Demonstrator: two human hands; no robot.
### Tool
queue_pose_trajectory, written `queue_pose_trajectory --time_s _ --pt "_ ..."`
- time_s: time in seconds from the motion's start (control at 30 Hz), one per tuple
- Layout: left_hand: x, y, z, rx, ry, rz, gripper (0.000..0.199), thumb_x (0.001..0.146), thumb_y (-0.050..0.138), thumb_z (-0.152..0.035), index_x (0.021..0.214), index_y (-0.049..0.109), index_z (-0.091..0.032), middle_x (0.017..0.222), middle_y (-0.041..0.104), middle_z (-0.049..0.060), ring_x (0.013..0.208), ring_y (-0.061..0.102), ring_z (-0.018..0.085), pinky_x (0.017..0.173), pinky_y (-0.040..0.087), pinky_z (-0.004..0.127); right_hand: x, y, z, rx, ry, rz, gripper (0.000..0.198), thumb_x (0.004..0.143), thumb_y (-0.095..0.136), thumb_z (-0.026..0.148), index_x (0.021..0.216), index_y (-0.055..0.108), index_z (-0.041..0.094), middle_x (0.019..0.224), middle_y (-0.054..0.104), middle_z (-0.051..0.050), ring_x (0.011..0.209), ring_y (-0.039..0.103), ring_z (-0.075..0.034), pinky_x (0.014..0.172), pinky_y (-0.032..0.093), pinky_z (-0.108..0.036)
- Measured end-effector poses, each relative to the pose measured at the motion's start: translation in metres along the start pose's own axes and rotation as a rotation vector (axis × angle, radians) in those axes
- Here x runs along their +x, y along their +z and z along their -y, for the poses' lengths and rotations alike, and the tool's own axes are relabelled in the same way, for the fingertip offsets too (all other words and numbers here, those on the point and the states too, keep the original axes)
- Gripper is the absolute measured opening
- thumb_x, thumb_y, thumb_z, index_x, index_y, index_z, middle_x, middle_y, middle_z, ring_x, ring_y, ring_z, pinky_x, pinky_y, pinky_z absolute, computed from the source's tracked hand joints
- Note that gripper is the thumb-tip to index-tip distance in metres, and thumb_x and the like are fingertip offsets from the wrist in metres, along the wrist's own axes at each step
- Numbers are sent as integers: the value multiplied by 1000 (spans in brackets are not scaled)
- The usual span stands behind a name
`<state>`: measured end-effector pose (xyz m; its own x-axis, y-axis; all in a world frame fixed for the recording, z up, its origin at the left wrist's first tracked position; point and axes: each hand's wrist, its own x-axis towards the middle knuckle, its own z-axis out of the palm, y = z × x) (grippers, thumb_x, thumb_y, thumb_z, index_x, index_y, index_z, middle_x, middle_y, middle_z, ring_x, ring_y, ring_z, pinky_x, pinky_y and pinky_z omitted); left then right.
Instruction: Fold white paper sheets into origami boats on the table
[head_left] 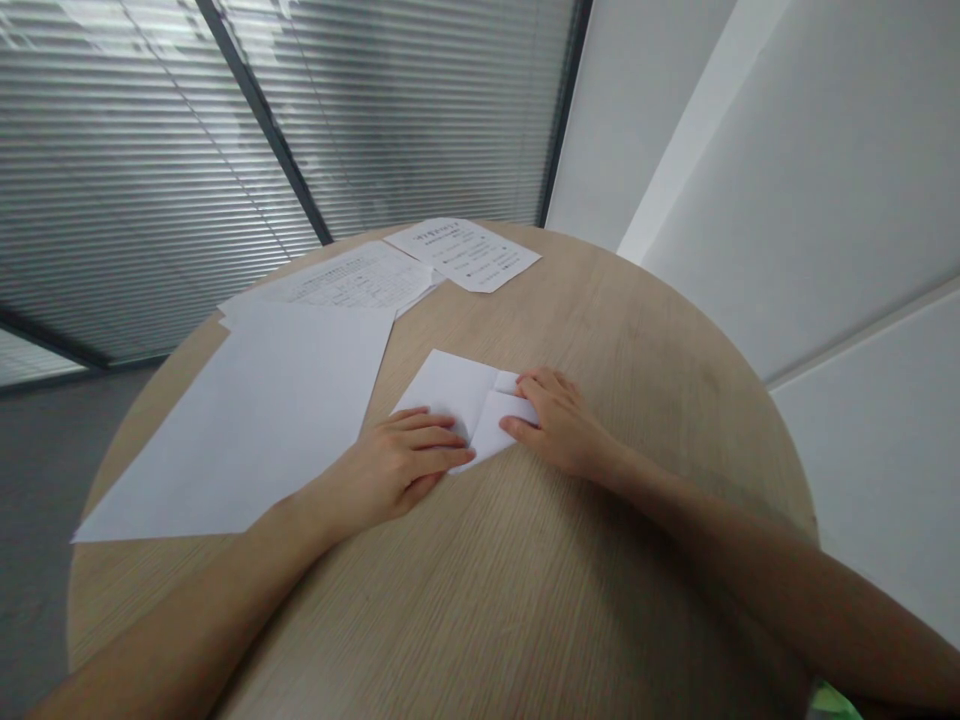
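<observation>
From my seat, I see the folded paper point(454, 383) lying on the table point(465, 610), just right of a large blank sheet point(285, 390). I judge it very light and bendy, a touch stiffer where layers double up, apt to slide on the wood and easily creased or torn by a hard tug. I would steady it with flat fingertips and take hold by the right-hand edge. The left hand point(412, 452) lies spread over its near left part; the right hand point(556, 418), apart from it, rests at the right end, thumb on top, but I cannot tell whether it pinches. The paper is plain white, a fold line dividing a wide left panel from smaller flaps on the right.
</observation>
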<state>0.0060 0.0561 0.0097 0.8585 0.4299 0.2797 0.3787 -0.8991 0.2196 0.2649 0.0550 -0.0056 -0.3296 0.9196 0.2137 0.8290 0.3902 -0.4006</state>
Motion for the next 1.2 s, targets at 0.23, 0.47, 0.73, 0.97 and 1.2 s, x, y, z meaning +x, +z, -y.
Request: queue_pose_trajectory --time_s 0.23,0.47,0.73,0.97,1.2 --pt "0 -3 -2 40 69 33 33 93 45 -16 117 67 -24 124 69 4 119 60 27 105 45 49 -2 3 3 -34 -16 -27 26 88 60 33 105 60 14 115 60 -14 110 52 -28 102 39 -42" --pt "-1 -3 -8 46 49 68 33 94 47 -18 122 64 -22 128 67 4 125 55 29 108 42 51 0 6 6 -117 26 -34 17 92 55 27 101 62 14 114 60 -14 107 54 -27 96 41 -41" --pt "2 -6 -11 4 23 119 33 94 49 -20 124 63 -22 131 66 3 130 52 29 111 39 53 4 8 8 -203 9 -36 15 95 51 22 102 60 13 112 62 -13 105 57 -25 91 41 -38" --pt "0 -8 -11 13 19 135 32 93 51 -20 122 64 -23 133 65 3 132 52 28 111 39 51 6 7 11 -272 -4 -62 13 95 51 22 99 60 14 104 65 -11 98 59 -26 85 42 -37" --pt "-1 -9 -11 -21 -12 140 32 91 52 -21 121 63 -21 131 66 4 131 53 28 111 40 51 7 9 8 -197 -32 -98 10 96 52 21 96 60 15 99 69 -10 94 63 -24 83 42 -35"
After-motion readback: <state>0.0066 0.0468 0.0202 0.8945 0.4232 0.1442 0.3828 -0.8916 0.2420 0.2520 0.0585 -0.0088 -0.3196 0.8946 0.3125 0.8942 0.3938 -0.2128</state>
